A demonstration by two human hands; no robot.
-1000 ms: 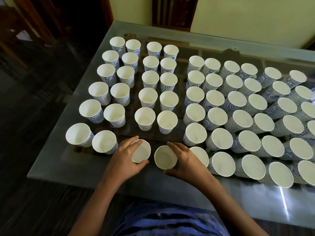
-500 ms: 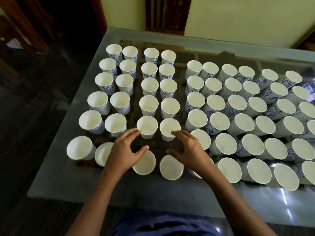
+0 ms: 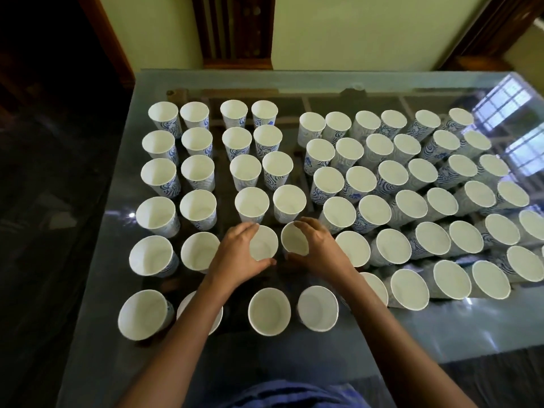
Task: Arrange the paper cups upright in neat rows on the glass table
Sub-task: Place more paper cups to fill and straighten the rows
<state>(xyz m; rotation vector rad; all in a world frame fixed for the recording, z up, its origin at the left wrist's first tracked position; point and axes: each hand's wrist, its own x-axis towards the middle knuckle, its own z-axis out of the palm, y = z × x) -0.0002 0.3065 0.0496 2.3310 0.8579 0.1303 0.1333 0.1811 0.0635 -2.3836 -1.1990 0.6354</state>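
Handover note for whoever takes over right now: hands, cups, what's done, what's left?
Hands: left hand grips the left-hand cup; right hand grips the right-hand cup.
Both cups are upright, side by side in the middle pair of columns, second row from the near edge of the glass table.
Done: all visible cups appear upright, in rows.
Left: line up these two and release. The right block looks tight and slanted and probably needs straightening.

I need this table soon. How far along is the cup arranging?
Done: all paper cups in view stand upright, in a left block and a tighter right block on the glass table. In hand: the left hand grips one cup, the right hand grips its neighbour. Left: probably seating those two in line.
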